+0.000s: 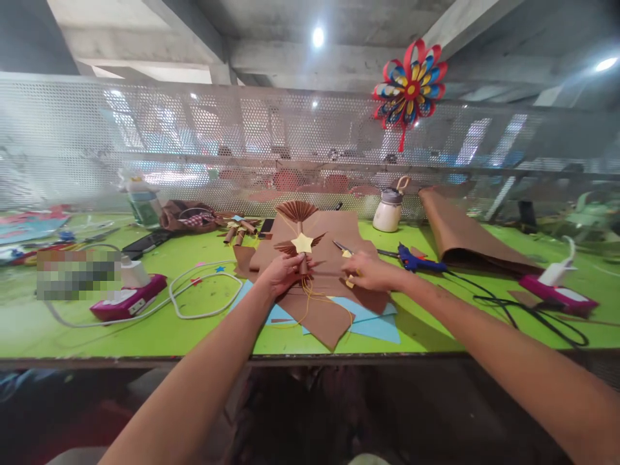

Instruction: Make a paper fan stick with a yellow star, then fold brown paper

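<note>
Right in front of us, a brown paper figure (301,240) stands nearly upright above the sheets at the middle of the table, with a pleated fan (296,211) on top, a folded wing to each side and a pale yellow star (304,243) at its centre. Our left hand (285,274) grasps it by the rolled lower part, thumb just under the star. Thin yellow strings (310,298) trail from its foot toward us. Our right hand (369,271) is a little way off, fingers bent down by small pale yellow pieces (349,281); a dark pointed tool (343,247) shows just beyond them, and we cannot tell whether that hand grips anything.

Beneath both hands lie brown paper sheets (325,265), with light blue sheets (375,326) showing under their near edge. To the right we have a blue glue gun (420,258) and, farther back, a large folded brown paper (465,232). A pale flask (387,212) stands behind the right hand. On our left, small paper stars (220,269) lie near a looped white cable (206,315) and a magenta power strip (130,298), all on the green table (203,342). Past it rises a perforated screen (290,129), a bright paper flower (411,90) hanging against it.
</note>
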### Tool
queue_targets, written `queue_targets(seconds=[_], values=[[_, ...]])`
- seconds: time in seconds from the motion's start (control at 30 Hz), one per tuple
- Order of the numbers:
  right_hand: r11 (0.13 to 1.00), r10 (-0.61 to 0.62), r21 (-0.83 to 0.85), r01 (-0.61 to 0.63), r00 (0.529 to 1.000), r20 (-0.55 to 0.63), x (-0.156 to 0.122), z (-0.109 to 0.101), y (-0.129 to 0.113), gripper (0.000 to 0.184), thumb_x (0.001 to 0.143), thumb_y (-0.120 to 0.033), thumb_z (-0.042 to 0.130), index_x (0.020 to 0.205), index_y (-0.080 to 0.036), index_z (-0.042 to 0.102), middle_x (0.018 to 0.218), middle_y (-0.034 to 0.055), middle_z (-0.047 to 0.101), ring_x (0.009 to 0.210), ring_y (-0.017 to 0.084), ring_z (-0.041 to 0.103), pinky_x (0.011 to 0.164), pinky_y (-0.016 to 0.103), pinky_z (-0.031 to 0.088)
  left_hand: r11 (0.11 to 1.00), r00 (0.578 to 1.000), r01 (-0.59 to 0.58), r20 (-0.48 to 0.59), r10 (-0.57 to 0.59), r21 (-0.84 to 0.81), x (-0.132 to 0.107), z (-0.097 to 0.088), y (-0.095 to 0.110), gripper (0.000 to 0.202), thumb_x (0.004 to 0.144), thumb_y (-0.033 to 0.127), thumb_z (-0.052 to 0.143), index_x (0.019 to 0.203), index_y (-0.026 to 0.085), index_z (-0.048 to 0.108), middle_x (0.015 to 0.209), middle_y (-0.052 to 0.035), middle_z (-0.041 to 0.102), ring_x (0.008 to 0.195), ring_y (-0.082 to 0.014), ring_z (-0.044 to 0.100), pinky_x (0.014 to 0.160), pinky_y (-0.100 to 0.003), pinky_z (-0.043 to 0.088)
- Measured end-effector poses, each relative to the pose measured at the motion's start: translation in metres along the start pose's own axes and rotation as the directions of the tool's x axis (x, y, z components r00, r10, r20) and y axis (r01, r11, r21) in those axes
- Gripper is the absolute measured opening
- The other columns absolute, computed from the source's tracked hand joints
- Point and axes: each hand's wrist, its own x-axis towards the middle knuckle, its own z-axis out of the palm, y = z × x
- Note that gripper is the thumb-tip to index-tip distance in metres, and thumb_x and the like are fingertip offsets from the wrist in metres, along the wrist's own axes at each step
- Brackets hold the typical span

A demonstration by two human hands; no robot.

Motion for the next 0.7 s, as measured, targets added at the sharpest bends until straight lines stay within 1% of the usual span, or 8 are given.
queue_targets(seconds=[0.07,0.13,0.2,0.3,0.43,0.57,0.63,0.7], values=[[0.998,0.022,-0.057,-0.021,1.0,0.013,-0.013,0.004,-0.003,0.027,0.078,-0.017,0.056,0.102,-0.019,0.066,0.096,0.0097,0.064,0.096,0.024,0.052,0.083,0.034,0.039,1.0,1.0,-0.004,0.023,0.004,0.015,0.0,0.001,-0.001,0.009,0.079,0.011,0.059,0.086,0.006,0.061,0.083,-0.0119,0.065,0.076,-0.0171,0.065,0.074,-0.032,0.053],[0.993,0.056,-0.104,-0.058,0.998,-0.027,-0.02,0.011,-0.008,0.022,0.081,-0.013,0.05,0.093,-0.017,0.067,0.089,0.0096,0.063,0.09,0.022,0.053,0.079,0.031,0.039,1.0,1.0,0.001,0.023,-0.002,0.026,0.0,0.001,-0.002,0.01,0.078,0.011,0.061,0.086,0.006,0.061,0.081,-0.012,0.066,0.073,-0.016,0.064,0.072,-0.03,0.053],[0.992,0.088,-0.09,-0.093,0.994,-0.063,-0.019,0.017,-0.006,0.018,0.083,-0.015,0.048,0.085,-0.017,0.066,0.086,0.0078,0.062,0.084,0.019,0.054,0.075,0.029,0.04,0.999,1.0,0.013,0.015,-0.013,0.037,-0.001,0.001,-0.001,0.011,0.077,0.012,0.062,0.087,0.006,0.061,0.08,-0.0123,0.066,0.071,-0.0162,0.064,0.071,-0.03,0.053],[0.98,0.187,-0.049,-0.193,0.977,-0.103,-0.001,0.014,0.013,0.015,0.084,-0.019,0.05,0.079,-0.016,0.063,0.085,0.007,0.061,0.08,0.017,0.055,0.073,0.027,0.04,0.998,1.0,0.029,0.004,-0.03,0.049,-0.002,0.001,0.0,0.013,0.077,0.013,0.063,0.088,0.006,0.061,0.082,-0.0128,0.067,0.07,-0.0166,0.065,0.068,-0.03,0.053],[0.971,0.216,-0.077,-0.224,0.97,-0.109,0.032,0.005,0.043,0.006,0.076,-0.015,0.06,0.071,-0.014,0.063,0.101,0.0109,0.061,0.09,0.02,0.053,0.079,0.029,0.039,0.998,0.998,0.054,-0.034,-0.053,0.032,-0.003,0.002,0.002,0.013,0.075,0.012,0.064,0.086,0.007,0.061,0.081,-0.0123,0.067,0.069,-0.0161,0.065,0.067,-0.028,0.052],[0.971,0.217,-0.086,-0.223,0.973,-0.074,0.052,0.013,0.051,0.011,0.071,-0.007,0.06,0.069,-0.017,0.063,0.082,0.0082,0.064,0.083,0.02,0.054,0.074,0.027,0.039,0.997,0.997,0.07,-0.022,-0.069,0.017,-0.003,0.001,0.002,0.013,0.074,0.013,0.065,0.086,0.008,0.061,0.082,-0.0112,0.067,0.07,-0.0168,0.065,0.066,-0.028,0.052],[0.971,0.221,-0.074,-0.227,0.972,-0.083,0.056,0.019,0.05,0.014,0.073,-0.008,0.057,0.064,-0.018,0.062,0.075,0.0089,0.063,0.082,0.02,0.054,0.072,0.027,0.039,0.997,0.997,0.076,-0.01,-0.075,0.022,-0.003,0.001,0.002,0.013,0.075,0.013,0.065,0.085,0.008,0.061,0.083,-0.0113,0.067,0.07,-0.0168,0.065,0.066,-0.028,0.052],[0.971,0.23,-0.044,-0.236,0.967,-0.112,0.057,0.019,0.048,0.014,0.075,-0.012,0.055,0.064,-0.017,0.062,0.076,0.0099,0.063,0.084,0.021,0.054,0.072,0.028,0.04,0.996,0.997,0.082,-0.009,-0.082,0.026,-0.003,0.001,0.002,0.012,0.075,0.014,0.065,0.085,0.008,0.061,0.083,-0.0118,0.067,0.069,-0.0164,0.065,0.065,-0.028,0.052]])
